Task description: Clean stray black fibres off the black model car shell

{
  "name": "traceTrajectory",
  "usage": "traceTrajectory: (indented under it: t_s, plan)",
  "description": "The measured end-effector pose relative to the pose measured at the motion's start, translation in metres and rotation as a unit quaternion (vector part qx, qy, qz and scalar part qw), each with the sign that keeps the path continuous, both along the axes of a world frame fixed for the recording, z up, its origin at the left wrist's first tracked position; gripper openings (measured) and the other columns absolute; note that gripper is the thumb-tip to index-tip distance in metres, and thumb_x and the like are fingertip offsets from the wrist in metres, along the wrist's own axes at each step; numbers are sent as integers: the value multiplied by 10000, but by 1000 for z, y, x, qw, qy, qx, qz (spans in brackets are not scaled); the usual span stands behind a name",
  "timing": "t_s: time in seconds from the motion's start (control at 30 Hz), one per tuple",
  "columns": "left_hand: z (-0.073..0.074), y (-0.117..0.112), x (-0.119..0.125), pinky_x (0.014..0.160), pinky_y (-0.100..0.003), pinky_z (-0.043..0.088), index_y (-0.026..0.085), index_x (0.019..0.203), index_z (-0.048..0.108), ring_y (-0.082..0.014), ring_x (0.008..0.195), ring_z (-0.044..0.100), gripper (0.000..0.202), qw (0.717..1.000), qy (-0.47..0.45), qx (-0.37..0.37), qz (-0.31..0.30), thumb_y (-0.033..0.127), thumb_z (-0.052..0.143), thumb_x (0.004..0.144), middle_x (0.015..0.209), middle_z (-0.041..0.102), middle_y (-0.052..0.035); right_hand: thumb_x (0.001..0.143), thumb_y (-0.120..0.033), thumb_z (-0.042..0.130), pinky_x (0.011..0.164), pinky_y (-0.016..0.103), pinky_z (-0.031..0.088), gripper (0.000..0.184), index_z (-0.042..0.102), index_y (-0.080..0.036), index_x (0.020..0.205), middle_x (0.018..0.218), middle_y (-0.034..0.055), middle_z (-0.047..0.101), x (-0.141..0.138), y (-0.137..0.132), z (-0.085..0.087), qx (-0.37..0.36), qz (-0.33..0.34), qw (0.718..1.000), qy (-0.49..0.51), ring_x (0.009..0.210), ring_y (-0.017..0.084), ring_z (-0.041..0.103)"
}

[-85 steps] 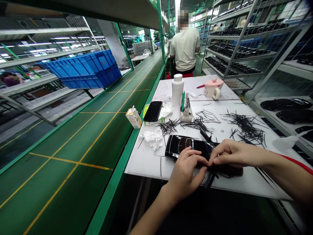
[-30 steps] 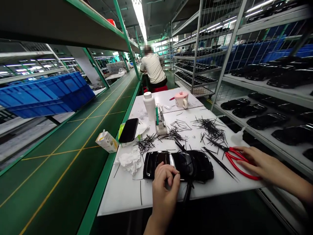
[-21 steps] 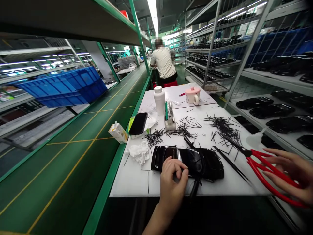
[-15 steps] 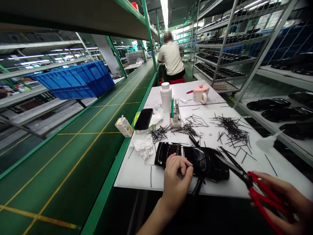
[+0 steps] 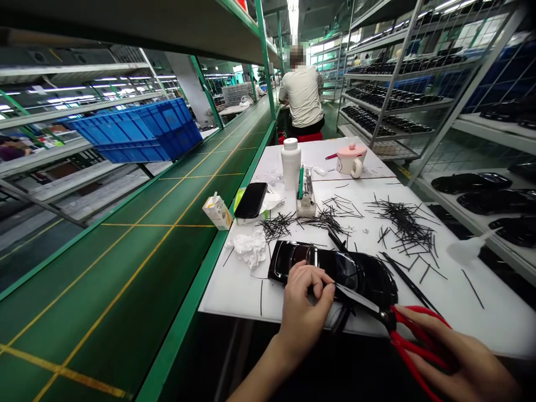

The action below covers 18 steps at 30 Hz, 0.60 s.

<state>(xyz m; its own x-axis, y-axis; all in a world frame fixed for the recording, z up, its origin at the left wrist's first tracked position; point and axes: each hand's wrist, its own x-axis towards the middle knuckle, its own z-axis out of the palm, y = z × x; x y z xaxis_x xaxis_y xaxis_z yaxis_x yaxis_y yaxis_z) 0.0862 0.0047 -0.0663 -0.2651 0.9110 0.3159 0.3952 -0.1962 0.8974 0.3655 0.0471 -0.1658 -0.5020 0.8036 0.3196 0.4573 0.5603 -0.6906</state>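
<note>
A glossy black model car body (image 5: 335, 271) lies on the white table top (image 5: 232, 296) near its front edge. My left hand (image 5: 302, 312) pinches something thin at the car's near side, and the hand hides that spot. My right hand (image 5: 454, 357) grips red-handled scissors (image 5: 402, 329), whose dark blades reach across the car's near side and end at my left fingertips. Thin black plastic strips (image 5: 404, 226) lie in loose piles behind the car, with a long black strip (image 5: 408, 285) to its right.
On the table stand a white bottle (image 5: 291, 164), a pink mug (image 5: 352, 160), a tool holder (image 5: 305, 195), a phone (image 5: 251, 200) and crumpled tissue (image 5: 250, 249). A green conveyor belt (image 5: 125, 268) runs left. Shelves of black car bodies (image 5: 471, 181) stand right. A seated person (image 5: 301, 95) faces away.
My right hand has brought the scissors in from the table's right side, blades now at the car by my left fingers. My left hand stays on the car.
</note>
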Motion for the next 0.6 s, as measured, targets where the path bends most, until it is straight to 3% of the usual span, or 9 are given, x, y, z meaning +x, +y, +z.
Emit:
traceTrajectory:
  t_s: [0.1,0.33,0.5,0.6]
  plan:
    - [0,0,0,1063,-464,357,209,642,366,-177,816,654,308,1000,-6,-1,-1,112,598,819,777,674,6,808,-239,740,812,165,584,602,538,-279,1375,1183,36,734,2,6,-2,6,90,996,-10,947,220,740]
    - [1,-1,0,1059,-463,379,212,644,361,-172,780,653,309,1000,-6,6,3,109,597,814,757,671,11,836,-287,701,855,221,597,556,532,-296,1365,1181,37,731,0,-3,-1,13,31,999,-12,979,248,737]
    - [0,0,0,1056,-453,390,211,644,366,-169,781,659,307,1000,-3,9,5,102,602,807,753,674,11,818,-256,723,798,161,594,624,495,-317,1396,1162,9,742,1,2,-1,45,72,996,-18,911,216,753]
    - [0,-1,0,1054,-448,396,210,641,366,-169,789,665,311,1000,-3,12,7,93,606,799,755,678,12,824,-283,714,780,177,605,582,524,-305,1373,1164,20,741,-1,3,2,48,59,997,-21,932,237,747]
